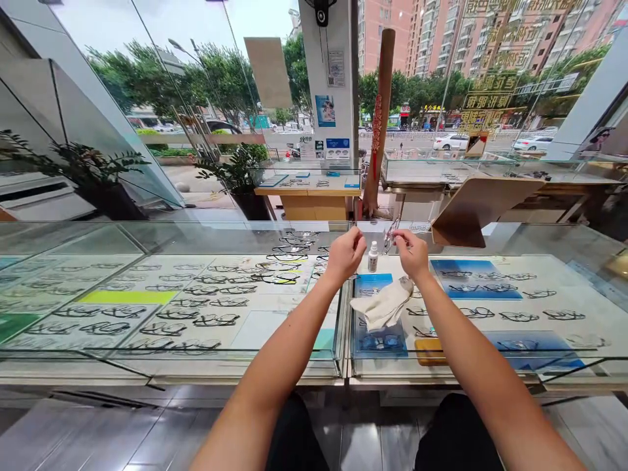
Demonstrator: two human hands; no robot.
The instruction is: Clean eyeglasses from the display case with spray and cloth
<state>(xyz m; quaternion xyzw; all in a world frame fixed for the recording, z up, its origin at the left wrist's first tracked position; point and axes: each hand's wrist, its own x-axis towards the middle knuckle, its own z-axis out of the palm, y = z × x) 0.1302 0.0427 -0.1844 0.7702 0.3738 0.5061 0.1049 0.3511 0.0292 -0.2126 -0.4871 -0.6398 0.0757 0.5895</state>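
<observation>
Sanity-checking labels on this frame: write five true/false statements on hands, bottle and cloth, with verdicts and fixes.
1. The right hand holds glasses. True.
2. The bottle stands farther from the person than the cloth. True.
3. The bottle lies on its side. False: it is upright.
4. The left hand is to the left of the bottle. True.
5. The cloth is bunched inside the left hand. False: it lies on the glass counter.
</observation>
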